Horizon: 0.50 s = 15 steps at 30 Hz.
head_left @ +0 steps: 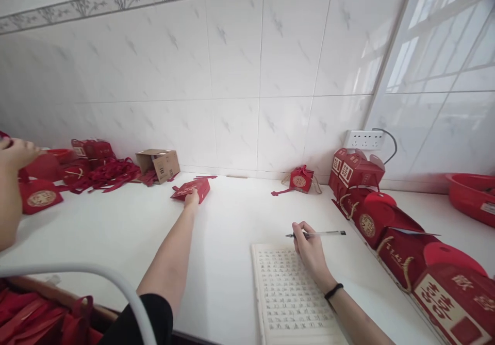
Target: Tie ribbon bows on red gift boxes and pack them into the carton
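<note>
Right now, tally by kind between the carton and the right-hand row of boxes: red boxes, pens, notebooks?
Red boxes: 2 (one at the left hand, one ribboned near the wall)
Pens: 1, in the right hand
Notebooks: 1
Total: 4

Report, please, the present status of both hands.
Left hand on red box, grip partly hidden. Right hand holds pen. Notebook near right hand, not blocking left.

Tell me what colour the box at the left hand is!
The box is red, best seen in the head view.
</note>
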{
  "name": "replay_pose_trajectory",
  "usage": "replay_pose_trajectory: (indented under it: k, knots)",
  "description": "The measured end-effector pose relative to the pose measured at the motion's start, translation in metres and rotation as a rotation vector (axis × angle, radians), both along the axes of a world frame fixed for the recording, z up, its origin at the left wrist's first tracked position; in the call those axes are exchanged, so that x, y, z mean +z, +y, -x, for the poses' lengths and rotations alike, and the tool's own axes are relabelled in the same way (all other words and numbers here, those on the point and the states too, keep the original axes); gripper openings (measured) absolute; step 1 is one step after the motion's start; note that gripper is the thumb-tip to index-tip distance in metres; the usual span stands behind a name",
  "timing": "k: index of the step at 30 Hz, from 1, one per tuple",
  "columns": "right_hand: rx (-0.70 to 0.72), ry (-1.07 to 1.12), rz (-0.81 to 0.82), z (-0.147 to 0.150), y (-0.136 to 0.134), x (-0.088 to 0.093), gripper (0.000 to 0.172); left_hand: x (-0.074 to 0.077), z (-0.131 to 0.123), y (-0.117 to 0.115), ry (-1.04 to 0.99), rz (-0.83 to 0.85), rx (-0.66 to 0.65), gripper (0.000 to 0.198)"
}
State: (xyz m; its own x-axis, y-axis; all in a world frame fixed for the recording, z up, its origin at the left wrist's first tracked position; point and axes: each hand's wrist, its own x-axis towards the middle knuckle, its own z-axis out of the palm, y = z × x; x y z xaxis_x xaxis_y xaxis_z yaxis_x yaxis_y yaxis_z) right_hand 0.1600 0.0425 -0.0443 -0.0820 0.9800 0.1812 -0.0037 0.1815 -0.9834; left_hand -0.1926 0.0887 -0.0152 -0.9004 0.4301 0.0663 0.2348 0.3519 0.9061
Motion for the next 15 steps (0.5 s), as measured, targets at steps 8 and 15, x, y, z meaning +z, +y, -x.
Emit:
replay_pose_trajectory:
  k: [8, 15]
  knots:
    - [-0.062, 0.065, -0.064, 0.007, 0.009, -0.004, 0.047, -0.013, -0.069, -0.007, 0.254, 0.114, -0.217, 0.009]
    - [-0.210, 0.108, -0.152, -0.009, 0.017, -0.001, 0.051, -0.025, -0.166, -0.016, 0.540, -0.145, -0.679, 0.012]
